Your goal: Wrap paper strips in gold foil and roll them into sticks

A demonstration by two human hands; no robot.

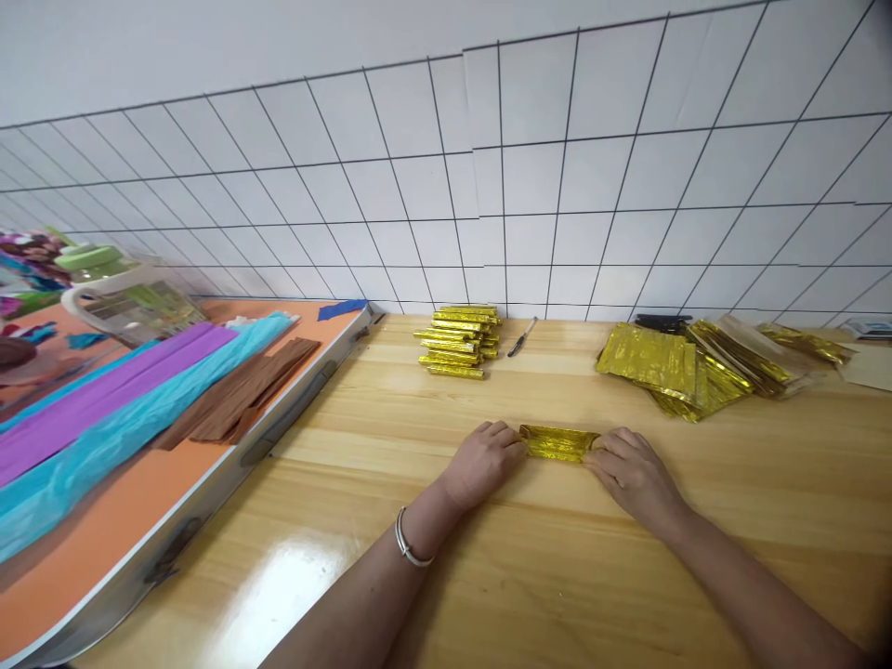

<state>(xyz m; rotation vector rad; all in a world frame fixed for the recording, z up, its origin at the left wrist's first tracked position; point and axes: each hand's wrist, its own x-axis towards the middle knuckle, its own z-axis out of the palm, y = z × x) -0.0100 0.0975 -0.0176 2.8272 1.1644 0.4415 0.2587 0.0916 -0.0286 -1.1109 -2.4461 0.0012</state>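
Observation:
A small strip of shiny gold foil paper lies across the wooden table between my two hands, its edges turned up and partly rolled. My left hand is closed on its left end, with the fingertips hidden behind the knuckles. At the right end, my right hand pinches the foil paper between thumb and fingers. Farther back stands a pile of gold foil rolls. Flat gold foil sheets are stacked to the right, beyond my right hand.
A pen lies beside the rolls near the tiled wall. On the left, an orange-topped board with a raised rim carries purple crepe paper, blue crepe paper, brown crepe paper and a clear jug. Dark items sit behind the sheets.

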